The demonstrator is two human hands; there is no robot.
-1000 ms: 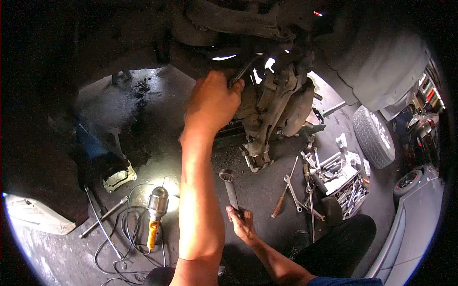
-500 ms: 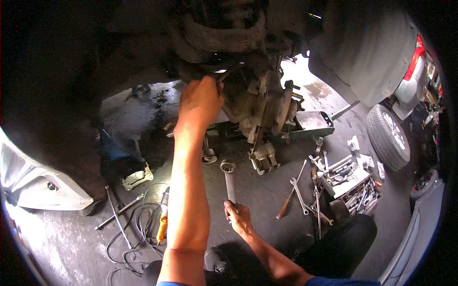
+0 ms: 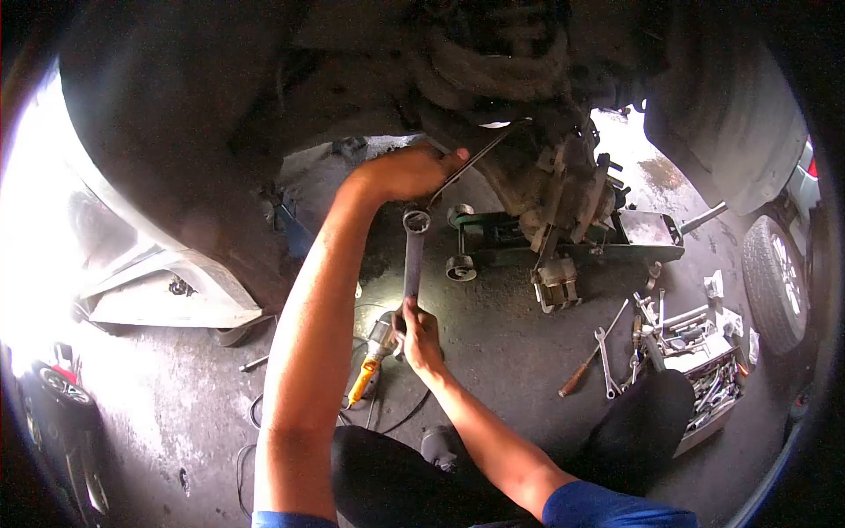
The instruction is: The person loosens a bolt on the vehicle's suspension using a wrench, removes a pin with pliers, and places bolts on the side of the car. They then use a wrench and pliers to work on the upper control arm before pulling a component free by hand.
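Observation:
My left hand point(image 3: 409, 174) is closed around a long slim metal tool point(image 3: 482, 160) that slants up to the right, its far end reaching the dark suspension parts under the raised car. In my right hand point(image 3: 417, 336) is a large ring wrench point(image 3: 413, 264), held upright by its lower end. The ring overlaps the underside of my left wrist in this view. To the right of both hands hangs the wheel hub and brake assembly point(image 3: 554, 194), with a caliper point(image 3: 556, 286) low on it.
A green floor jack point(image 3: 651, 231) stands beneath the hub. On the floor lie a yellow-handled corded tool point(image 3: 363, 378), a wooden-handled tool point(image 3: 576, 380) and a combination wrench point(image 3: 606, 363). A toolbox point(image 3: 709, 427) full of tools sits by my knee, near a loose wheel point(image 3: 775, 286).
The view has swung left. My left hand has turned, so more of its slim tool shows. My right hand has brought the ring wrench up close to my left hand.

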